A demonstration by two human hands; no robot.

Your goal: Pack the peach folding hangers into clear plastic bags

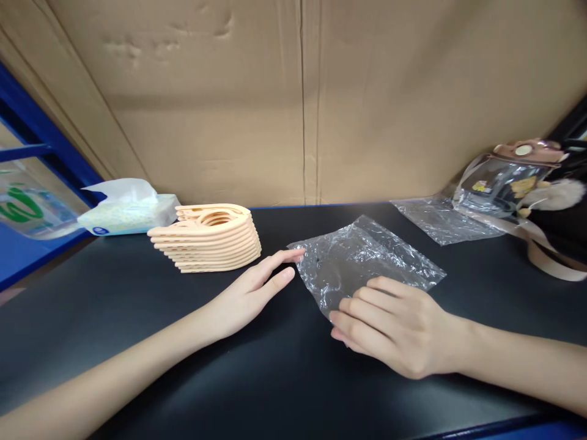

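Observation:
A clear plastic bag [367, 250] lies flat and crinkled on the black table [257, 379]. My left hand [254, 287] has its fingers stretched out, the fingertips touching the bag's left corner. Over the bag's near edge, my right hand [398, 324] has its fingers curled, pinching the edge between thumb and fingers. To the left of my left hand stands a stack of peach-coloured plastic hangers [213, 241], several layers high.
A tissue pack [132, 211] sits behind the hangers at the left. Another clear bag [443, 217] lies at the back right, beside a transparent bottle [498, 183] with a strap [550, 263]. A cardboard wall [220, 110] rises behind the table. Blue frame bars [46, 134] stand at the left.

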